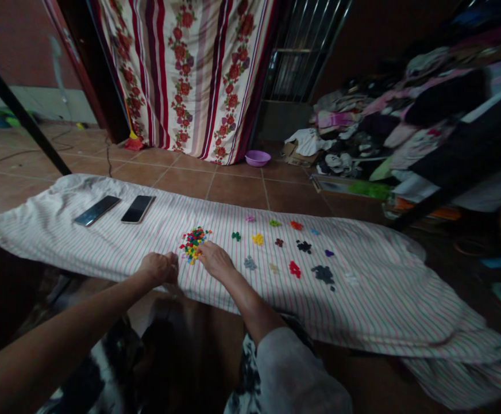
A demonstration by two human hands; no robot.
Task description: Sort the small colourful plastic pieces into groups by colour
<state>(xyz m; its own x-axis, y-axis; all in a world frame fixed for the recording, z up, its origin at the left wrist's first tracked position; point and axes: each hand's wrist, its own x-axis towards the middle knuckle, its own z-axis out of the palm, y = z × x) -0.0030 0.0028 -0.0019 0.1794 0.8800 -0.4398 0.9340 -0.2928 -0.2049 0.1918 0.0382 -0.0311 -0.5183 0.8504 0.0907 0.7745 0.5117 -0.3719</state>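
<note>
A heap of small mixed-colour pieces (195, 237) lies on the striped cloth (164, 230). My right hand (216, 260) reaches into the heap's right side, fingertips bent down among the pieces; whether they pinch one is hidden. Just left of the heap, my left hand (160, 268) is curled closed at the cloth's near edge, and its contents cannot be made out. To the right lie small single-colour piles, among them green (236, 236), yellow (257, 238), light grey (250, 263), red (294, 269), black (304, 246) and dark grey (323, 274).
Two phones, one (97, 210) farther left and one (138, 209) nearer the heap, lie on the cloth. Beyond are a floral curtain (203, 75), a purple basin (258, 158) and a red broom (134, 142). Heaped clothes (388, 115) fill the right back.
</note>
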